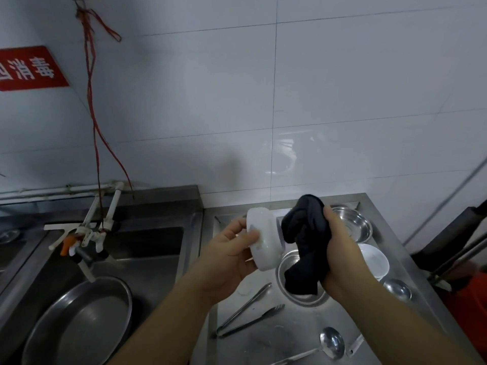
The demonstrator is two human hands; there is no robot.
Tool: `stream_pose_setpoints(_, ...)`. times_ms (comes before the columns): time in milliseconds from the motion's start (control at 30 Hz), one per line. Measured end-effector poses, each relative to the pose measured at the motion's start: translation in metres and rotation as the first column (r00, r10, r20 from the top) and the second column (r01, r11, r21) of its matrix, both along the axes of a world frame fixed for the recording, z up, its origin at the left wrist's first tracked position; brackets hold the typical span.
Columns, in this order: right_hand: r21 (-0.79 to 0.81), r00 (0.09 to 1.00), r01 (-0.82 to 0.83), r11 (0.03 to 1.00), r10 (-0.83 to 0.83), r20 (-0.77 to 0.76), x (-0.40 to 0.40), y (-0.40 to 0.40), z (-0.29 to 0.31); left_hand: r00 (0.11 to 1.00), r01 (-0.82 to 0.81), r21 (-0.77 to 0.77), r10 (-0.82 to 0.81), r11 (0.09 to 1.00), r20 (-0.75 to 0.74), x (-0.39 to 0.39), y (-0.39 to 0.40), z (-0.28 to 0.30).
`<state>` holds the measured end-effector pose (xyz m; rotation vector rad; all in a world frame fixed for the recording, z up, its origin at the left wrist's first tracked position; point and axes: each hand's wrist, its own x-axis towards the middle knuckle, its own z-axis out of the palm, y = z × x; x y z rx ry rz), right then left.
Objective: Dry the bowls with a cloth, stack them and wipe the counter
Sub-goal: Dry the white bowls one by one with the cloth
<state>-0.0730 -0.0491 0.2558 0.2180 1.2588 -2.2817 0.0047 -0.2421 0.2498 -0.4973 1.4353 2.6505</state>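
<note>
1. Bowl, white [264,239]: held on its side above the steel bench [303,327], its mouth facing right toward the cloth.
2. Left hand [232,256]: grip was clamped on the bowl, with the thumb across its outer wall and the fingers behind it.
3. Right hand [340,256]: grip was closed around a bunched dark cloth [303,241], which sat against the bowl's mouth; the loose end hung down.
4. Second white bowl [374,259]: stood upright on the bench, right of the right hand.
5. Steel bowl [303,293]: sat on the bench beneath the hanging cloth; another steel bowl [353,225] sat further back, near the wall.
6. Tongs [250,317] and a ladle [330,342] lay on the near part of the bench.
7. Sink [147,248], left of the bench, held a large round steel pan [79,322] under the tap [81,256].
</note>
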Motion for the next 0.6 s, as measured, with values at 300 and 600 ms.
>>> stream_pose_setpoints(300, 0.505, 0.177, 0.360, 0.784, 0.474, -0.863, 0.024, -0.012, 0.009, 0.975, 0.196, -0.089, -0.204, 0.977, -0.092, 0.010, 0.016, 0.009)
stream_pose_setpoints(600, 0.577, 0.327, 0.240, 0.781, 0.494, -0.805, 0.003, -0.007, 0.014, 0.949, 0.284, -0.150, -0.300, 0.947, -0.099, 0.017, 0.015, 0.003)
